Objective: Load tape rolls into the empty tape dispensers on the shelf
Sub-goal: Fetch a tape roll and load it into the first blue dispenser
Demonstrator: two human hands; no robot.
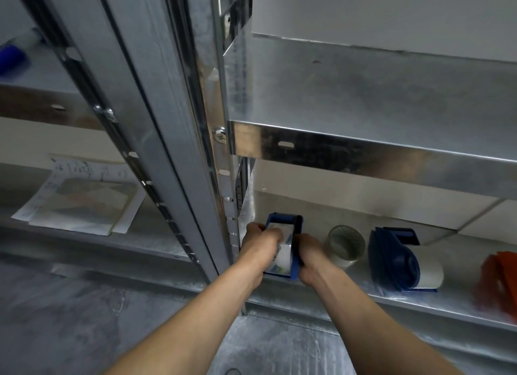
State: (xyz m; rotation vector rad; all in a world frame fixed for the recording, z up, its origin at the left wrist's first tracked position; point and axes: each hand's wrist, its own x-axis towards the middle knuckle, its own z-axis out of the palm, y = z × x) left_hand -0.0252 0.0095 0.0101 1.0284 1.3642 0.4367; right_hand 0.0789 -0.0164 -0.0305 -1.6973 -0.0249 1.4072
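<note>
A blue tape dispenser (295,234) sits on the metal shelf (391,299), close to the upright post. A white labelled tape roll (281,258) lies inside it. My left hand (258,244) grips the roll and the dispenser's left side. My right hand (309,258) clasps the dispenser's right side. A loose clear tape roll (346,246) stands just right of my right hand. Further right, a second blue dispenser (397,258) lies on its side with a white roll (430,267) in it.
An orange object (499,279) lies at the shelf's right edge. A galvanised upright post (201,179) divides the bays. Papers (81,204) rest on the left bay's shelf. Another shelf (363,153) hangs low overhead. A blue item (12,58) sits upper left.
</note>
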